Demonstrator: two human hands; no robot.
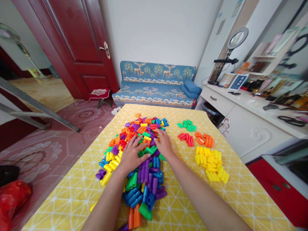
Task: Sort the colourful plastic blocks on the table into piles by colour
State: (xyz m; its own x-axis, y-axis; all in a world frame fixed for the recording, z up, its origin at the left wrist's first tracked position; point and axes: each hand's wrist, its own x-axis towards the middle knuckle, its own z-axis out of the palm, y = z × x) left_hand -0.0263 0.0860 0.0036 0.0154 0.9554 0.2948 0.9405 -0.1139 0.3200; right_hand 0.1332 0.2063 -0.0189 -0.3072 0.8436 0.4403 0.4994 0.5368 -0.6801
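Note:
A large mixed heap of coloured plastic tube pieces [144, 173] spreads over the left and middle of the table. My left hand [132, 155] lies palm down on the heap with its fingers spread, touching pieces near yellow and green ones. On the heap's right side rests my right hand [164, 142], its fingers apart over purple and green pieces. Neither hand visibly holds a piece. Right of the heap are single-colour groups: green pieces [187, 125], red pieces [186, 138], orange pieces [205, 140] and a larger group of yellow pieces [211, 162].
A yellow patterned tablecloth [183, 199] covers the table. Beyond its far edge stands a blue sofa [154, 86]. To the right is a white dresser [243, 128] with bottles and a ring light [238, 38]. A red stool [99, 94] sits by the red door [79, 38].

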